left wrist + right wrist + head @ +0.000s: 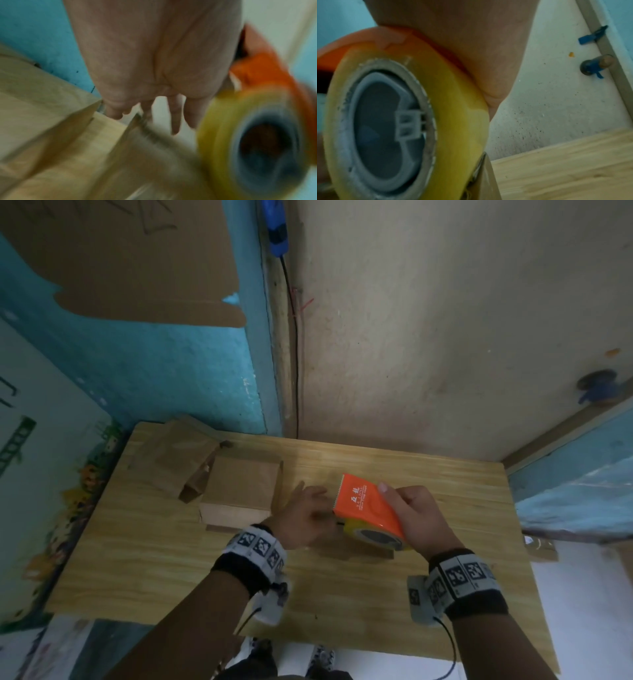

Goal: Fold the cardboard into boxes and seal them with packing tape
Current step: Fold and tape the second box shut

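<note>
We're gripping the orange tape dispenser (366, 506) in our right hand (419, 518), over a cardboard box (363, 551) on the tabletop (342, 594). Left hand (305, 517) open beside it. Cardboard looks light and crushable; we're bracing edges, not panels.

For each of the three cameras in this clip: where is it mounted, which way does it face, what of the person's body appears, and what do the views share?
Head: worn on the head, looking down at the wooden table; both forearms show, the right hand gripping the orange tape dispenser.
Left wrist: looks along the left hand, fingers straight, toward a cardboard box; blurred.
Right wrist: looks along the palm at the yellow tape roll and wall.
Shared: all three show the dispenser and table.
</note>
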Available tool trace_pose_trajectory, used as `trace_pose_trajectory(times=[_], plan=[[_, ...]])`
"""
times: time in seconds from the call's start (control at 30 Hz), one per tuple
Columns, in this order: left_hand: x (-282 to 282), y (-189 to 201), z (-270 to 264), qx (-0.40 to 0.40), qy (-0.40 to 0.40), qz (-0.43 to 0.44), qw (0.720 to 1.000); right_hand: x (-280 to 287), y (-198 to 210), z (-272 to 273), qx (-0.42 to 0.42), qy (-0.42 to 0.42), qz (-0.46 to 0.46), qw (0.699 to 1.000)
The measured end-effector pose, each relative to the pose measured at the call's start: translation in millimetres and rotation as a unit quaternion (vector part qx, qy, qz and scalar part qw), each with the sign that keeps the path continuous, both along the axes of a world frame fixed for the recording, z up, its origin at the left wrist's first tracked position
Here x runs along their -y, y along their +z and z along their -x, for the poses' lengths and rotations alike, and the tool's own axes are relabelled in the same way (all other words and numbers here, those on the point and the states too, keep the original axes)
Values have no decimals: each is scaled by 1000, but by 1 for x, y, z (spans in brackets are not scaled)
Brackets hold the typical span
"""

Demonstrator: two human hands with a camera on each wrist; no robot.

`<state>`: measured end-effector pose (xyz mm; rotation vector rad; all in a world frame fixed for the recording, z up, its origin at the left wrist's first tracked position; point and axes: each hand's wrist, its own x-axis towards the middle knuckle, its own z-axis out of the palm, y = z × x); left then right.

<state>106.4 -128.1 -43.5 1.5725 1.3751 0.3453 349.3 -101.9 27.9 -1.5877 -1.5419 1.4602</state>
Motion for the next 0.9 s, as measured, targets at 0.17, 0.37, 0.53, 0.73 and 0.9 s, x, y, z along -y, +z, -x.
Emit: trace_pose_trajectory(times=[0.17,0.37,0.53,0.73,0.9], plan=[[-16,81,0,297,232,135,917,-1,1,-2,6,28,-12,1000],[-5,71,3,427,180,251,850,-6,-9,-12,1,42,-26,999],[1,54,2,483,182,291,805,-6,-7,-13,3,47,-21,999],[5,51,9,492,188,271,806,-4,-4,-9,19,65,-29,997],[9,61,7,451,206,264,827,-3,-2,-8,39,68,-33,996]])
